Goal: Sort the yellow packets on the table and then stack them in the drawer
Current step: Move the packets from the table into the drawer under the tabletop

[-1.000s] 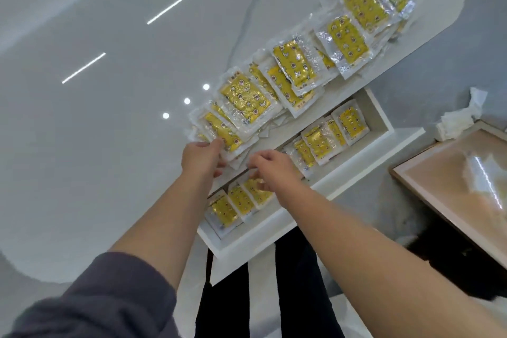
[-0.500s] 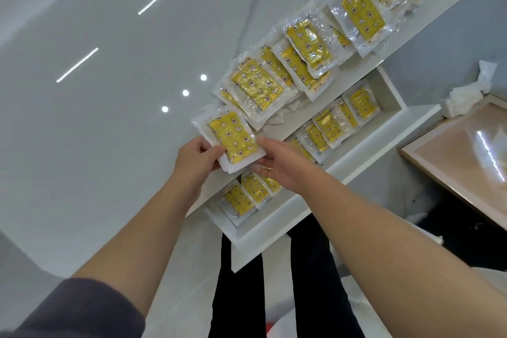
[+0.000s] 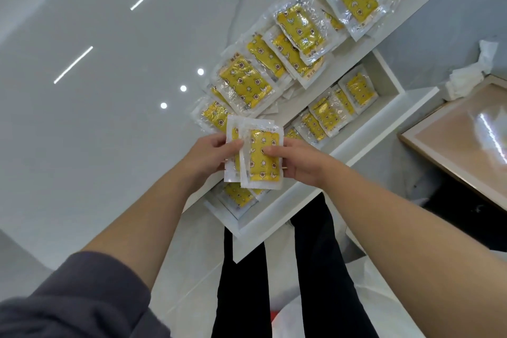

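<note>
**Two packets in hand above the open drawer**

I have the held packets (image 3: 262,162) in both hands: two yellow sachets in clear wrap, one overlapping the other, standing upright and lifted off the worktop (image 3: 109,145). They sit in front of its near edge, over the left end of the drawer (image 3: 384,74).

My left hand (image 3: 208,156) grips their left side, fingers (image 3: 222,143) curled round the edge. My right hand (image 3: 301,162) grips the right side, thumb pressed on the front packet's yellow face.

The packets on the worktop (image 3: 244,85) lie in an overlapping row along the edge, running away to the upper right. The packets in the drawer (image 3: 326,115) lie in a similar row, with more showing below my hands.

A crumpled white paper (image 3: 472,71) and a wood-framed panel (image 3: 466,140) are off to the right. A grey sleeve (image 3: 76,296) covers my left upper arm.
</note>
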A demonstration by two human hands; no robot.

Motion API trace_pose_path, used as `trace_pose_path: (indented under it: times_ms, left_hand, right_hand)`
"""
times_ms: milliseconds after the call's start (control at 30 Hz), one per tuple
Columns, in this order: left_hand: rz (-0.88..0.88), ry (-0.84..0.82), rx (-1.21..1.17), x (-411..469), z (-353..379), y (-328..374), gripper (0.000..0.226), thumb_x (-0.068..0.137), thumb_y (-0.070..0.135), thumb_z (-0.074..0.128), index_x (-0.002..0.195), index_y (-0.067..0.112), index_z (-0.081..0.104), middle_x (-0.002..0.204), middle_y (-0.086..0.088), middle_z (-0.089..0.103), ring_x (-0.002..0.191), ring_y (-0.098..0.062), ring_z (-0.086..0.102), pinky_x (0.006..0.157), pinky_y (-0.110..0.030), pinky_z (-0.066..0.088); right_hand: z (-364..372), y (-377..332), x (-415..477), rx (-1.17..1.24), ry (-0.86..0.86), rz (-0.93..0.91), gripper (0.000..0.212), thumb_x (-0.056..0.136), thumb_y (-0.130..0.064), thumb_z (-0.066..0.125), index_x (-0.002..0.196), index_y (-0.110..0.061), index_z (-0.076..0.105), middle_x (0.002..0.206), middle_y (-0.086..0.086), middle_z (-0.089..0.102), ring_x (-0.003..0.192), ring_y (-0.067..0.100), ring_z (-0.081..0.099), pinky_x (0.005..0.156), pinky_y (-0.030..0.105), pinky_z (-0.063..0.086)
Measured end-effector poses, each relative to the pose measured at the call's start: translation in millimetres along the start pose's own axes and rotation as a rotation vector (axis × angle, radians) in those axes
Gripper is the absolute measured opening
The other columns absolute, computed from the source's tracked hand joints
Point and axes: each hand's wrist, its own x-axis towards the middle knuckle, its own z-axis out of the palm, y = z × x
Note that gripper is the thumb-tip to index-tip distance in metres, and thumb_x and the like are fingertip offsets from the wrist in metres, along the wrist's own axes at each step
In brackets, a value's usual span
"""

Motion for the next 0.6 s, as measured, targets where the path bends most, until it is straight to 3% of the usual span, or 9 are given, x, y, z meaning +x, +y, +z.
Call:
trace_pose_path:
  times_ms: [167,333,400,500,600]
  left_hand:
    - [0.044,0.071,0.070,6,17,8,0.022,0.081,0.009,0.074,0.097,0.022,0.066,0.096,0.003,0.072,0.085,-0.013,0.069,0.072,-0.026,0.054]
    - [0.042,0.130,0.006,5,20,6,0.013,0.088,0.023,0.069,0.101,0.019,0.069,0.098,0.001,0.073,0.086,-0.014,0.070,0.075,-0.030,0.056]
    - [0.031,0.237,0.027,9,18,7,0.012,0.092,0.032,0.061,0.096,0.021,0.067,0.099,-0.002,0.071,0.089,-0.019,0.068,0.079,-0.038,0.057]
    - [0.074,0.512,0.012,21,13,17,0.013,0.091,0.026,0.059,0.101,0.020,0.058,0.102,-0.004,0.064,0.090,-0.020,0.065,0.085,-0.042,0.056]
    - [0.044,0.543,-0.101,33,17,39,0.032,0.088,0.026,0.063,0.116,0.018,0.050,0.106,-0.006,0.063,0.082,-0.017,0.066,0.073,-0.034,0.058]
  right_hand:
    - [-7,-3,-3,0.045,-0.049,-0.029,0.028,0.092,-0.010,0.061,0.120,-0.010,0.060,0.112,0.009,0.071,0.100,0.024,0.069,0.083,0.040,0.058]
    - [-9,-2,-2,0.118,0.013,-0.053,0.038,0.087,-0.008,0.067,0.124,-0.006,0.058,0.115,0.015,0.069,0.102,0.029,0.069,0.082,0.044,0.059]
    - [-12,-3,-1,0.140,0.030,-0.057,0.038,0.086,-0.006,0.066,0.123,-0.006,0.058,0.116,0.016,0.068,0.101,0.030,0.068,0.084,0.047,0.057]
    - [-19,-6,-2,0.142,0.046,-0.042,0.041,0.086,-0.005,0.066,0.125,-0.005,0.056,0.117,0.016,0.068,0.102,0.031,0.068,0.084,0.047,0.057]
    - [-28,-8,-3,0.127,0.033,-0.008,0.039,0.086,-0.004,0.065,0.125,-0.005,0.057,0.119,0.017,0.067,0.106,0.033,0.066,0.087,0.049,0.055]
